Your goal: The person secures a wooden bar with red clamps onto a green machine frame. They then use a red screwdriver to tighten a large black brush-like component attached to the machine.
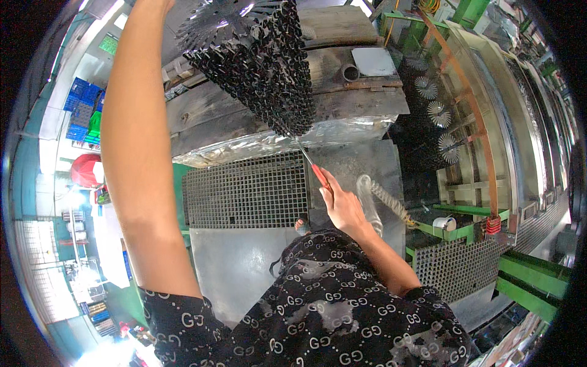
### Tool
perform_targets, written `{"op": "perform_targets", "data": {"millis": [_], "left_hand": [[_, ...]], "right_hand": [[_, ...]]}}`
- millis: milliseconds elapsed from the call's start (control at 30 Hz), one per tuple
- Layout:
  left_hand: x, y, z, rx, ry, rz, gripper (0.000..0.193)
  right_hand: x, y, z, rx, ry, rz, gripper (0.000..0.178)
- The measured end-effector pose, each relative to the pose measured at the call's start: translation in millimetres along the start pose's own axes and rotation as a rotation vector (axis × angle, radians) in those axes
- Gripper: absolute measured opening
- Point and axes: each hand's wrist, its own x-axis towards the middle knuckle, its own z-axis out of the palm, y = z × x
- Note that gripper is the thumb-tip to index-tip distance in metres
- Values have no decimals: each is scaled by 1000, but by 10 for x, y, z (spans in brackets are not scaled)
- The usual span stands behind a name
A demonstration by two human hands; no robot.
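Observation:
My right hand point(343, 207) is closed around a red-handled tool point(320, 175) with a thin metal shaft, much like a screwdriver. Its shaft points up and away, and the end meets the lower tip of a hanging cone-shaped cluster of small black parts point(269, 79). What the tip does there is too small to make out. Above the cluster spreads a round rack of dark spokes point(229, 21). My left forearm point(137, 122) reaches up along the left side, and its hand lies beyond the upper edge.
Behind the cluster stands a worn bench point(348, 101) with foil along its front, bearing a short pipe point(350, 73) and a pale plate point(373, 62). A floor grating point(244, 189) lies below. At right are a coiled hose point(388, 199), spoked discs point(439, 114) and green rails point(532, 281).

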Motion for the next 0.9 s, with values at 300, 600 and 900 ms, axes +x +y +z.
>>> {"op": "perform_targets", "data": {"millis": [300, 600, 900], "left_hand": [[-35, -36, -72, -2, 39, 16, 40], [100, -114, -63, 37, 34, -22, 41], [29, 76, -126, -79, -38, -95, 40]], "right_hand": [[69, -359, -24, 114, 150, -327, 56], [252, -1033, -349, 293, 334, -672, 55], [251, -522, -90, 75, 194, -355, 53]]}}
